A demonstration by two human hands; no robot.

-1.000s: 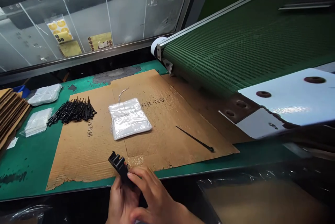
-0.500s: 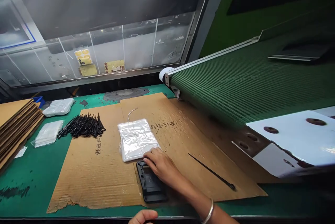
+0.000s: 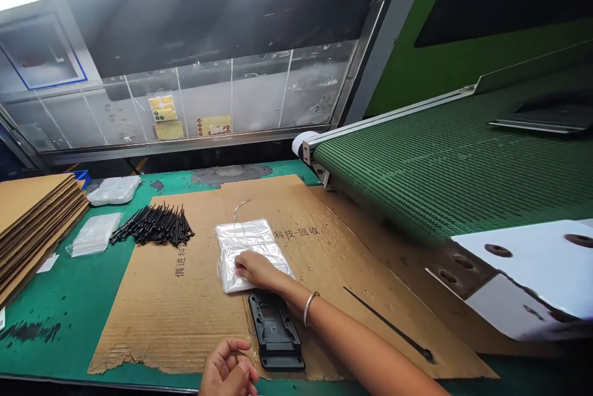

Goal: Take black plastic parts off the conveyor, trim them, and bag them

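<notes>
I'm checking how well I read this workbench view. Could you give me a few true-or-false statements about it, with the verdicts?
1. The right hand rests on the stack of clear plastic bags. True.
2. The left hand grips the black plastic part. False: the part lies on the cardboard sheet, apart from both hands.
3. A pile of black cable ties lies left of the bags. True.
4. A lone cable tie lies on the green conveyor belt. False: it lies on the cardboard sheet.
</notes>
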